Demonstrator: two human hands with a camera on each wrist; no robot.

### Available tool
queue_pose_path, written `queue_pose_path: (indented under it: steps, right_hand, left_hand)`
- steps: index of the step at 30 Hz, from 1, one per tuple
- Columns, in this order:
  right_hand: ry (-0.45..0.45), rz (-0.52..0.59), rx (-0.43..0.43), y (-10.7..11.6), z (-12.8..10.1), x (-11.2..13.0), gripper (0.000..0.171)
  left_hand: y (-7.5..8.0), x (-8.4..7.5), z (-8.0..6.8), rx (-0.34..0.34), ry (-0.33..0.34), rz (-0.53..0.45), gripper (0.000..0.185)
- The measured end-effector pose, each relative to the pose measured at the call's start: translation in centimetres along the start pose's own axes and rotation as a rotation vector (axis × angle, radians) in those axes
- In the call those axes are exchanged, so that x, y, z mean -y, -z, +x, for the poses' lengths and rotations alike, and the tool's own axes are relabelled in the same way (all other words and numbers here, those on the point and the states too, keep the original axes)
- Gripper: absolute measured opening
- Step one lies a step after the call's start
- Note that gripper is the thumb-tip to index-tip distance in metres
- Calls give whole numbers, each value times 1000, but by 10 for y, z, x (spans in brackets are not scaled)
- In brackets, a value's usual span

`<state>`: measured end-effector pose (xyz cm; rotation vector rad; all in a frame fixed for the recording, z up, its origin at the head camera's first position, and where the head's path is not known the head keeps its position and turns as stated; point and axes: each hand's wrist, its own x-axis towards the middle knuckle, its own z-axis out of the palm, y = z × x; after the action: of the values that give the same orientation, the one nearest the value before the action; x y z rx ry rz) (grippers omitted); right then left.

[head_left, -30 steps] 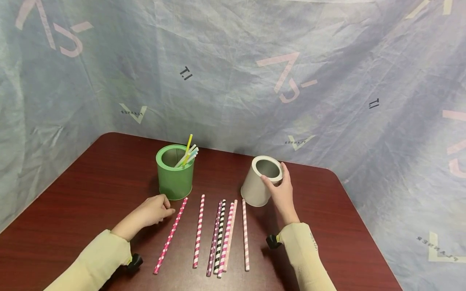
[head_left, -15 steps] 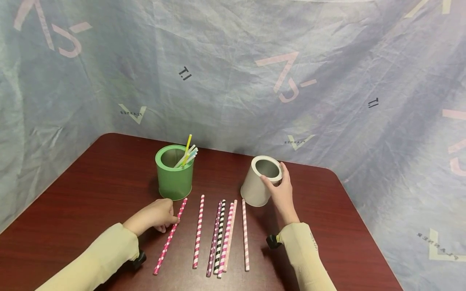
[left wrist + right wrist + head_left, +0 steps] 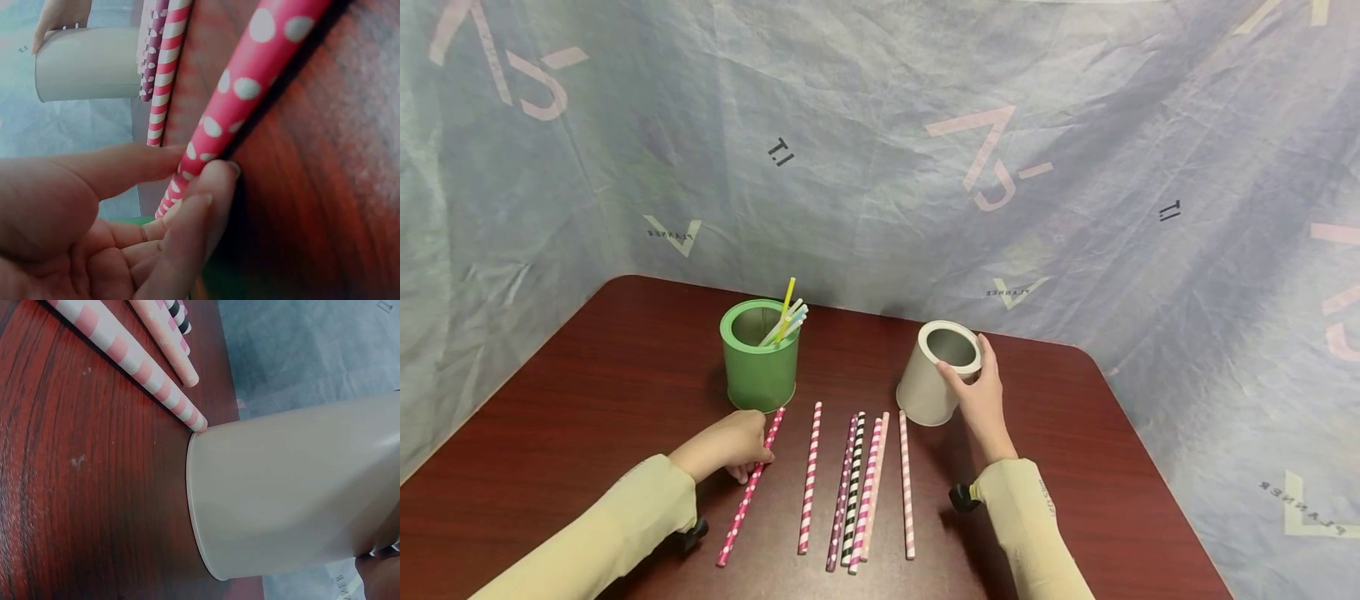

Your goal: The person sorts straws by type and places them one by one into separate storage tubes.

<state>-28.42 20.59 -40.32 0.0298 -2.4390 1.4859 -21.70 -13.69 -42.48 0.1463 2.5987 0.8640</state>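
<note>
The left hand lies low in the middle-left of the head view, and its thumb and fingertips pinch the pink straw with white dots. The left wrist view shows this pinch clearly: the thumb is on one side of the straw and two fingers are curled on the other side. The straw lies on the dark red wooden table, and its far end comes just beside the green can.

The right hand is in the centre-right of the head view. It grips the rim of the beige can, with the thumb on the near side and the fingers on the far side. This can is tilted, its open mouth leaning to the right and toward the hand. In the right wrist view its bottom edge meets the table and the end of a pale pink striped straw touches it.

Between the two hands five more straws lie in a row, among them one with black and white stripes. The green can stands upright and holds thin straws, one of them yellow.

Behind the table hangs a grey-blue cloth. On it the word "PLANNER" is printed, seen mirrored or upside down, at the left, the centre and the lower right, and the small mark "I.T" appears too.
</note>
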Motion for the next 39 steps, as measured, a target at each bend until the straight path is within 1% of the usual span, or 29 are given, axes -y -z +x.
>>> queue_pose_path:
  steps: [3, 6, 8, 11, 13, 16, 21, 23, 24, 30, 34, 39]
  right_hand:
    - [1, 1, 2, 0, 0, 1, 89]
    - [-2, 3, 2, 0, -1, 1, 89]
    - [-2, 7, 1, 0, -1, 1, 89]
    - [0, 7, -5, 0, -1, 0, 88]
    - [1, 9, -7, 0, -2, 0, 88]
    - [-2, 8, -9, 0, -2, 0, 88]
    - [3, 10, -6, 0, -1, 0, 88]
    - [8, 9, -4, 0, -1, 0, 88]
    - [11, 11, -2, -1, -1, 0, 88]
    - [17, 18, -5, -1, -1, -2, 87]
    - [16, 22, -1, -1, -1, -2, 87]
    - [22, 13, -2, -1, -1, -1, 87]
  left_hand:
    - [1, 3, 0, 12, -7, -64, 32]
    - [1, 4, -1, 46, -32, -171, 26]
    - [2, 3, -2, 72, -64, -240, 22]
    - [6, -1, -5, 105, -137, -328, 17]
    - [10, -6, -7, 105, -198, -355, 14]
    - [17, -15, -11, 87, -277, -370, 10]
    - [27, -28, -17, 57, -373, -378, 8]
    - [30, -33, -20, 34, -405, -371, 9]
    - [31, -36, -21, 13, -421, -355, 8]
    - [39, -52, -27, -117, -482, -217, 9]
    - [44, -62, -31, -180, -511, -207, 10]
    - [47, -79, -34, -306, -534, -216, 9]
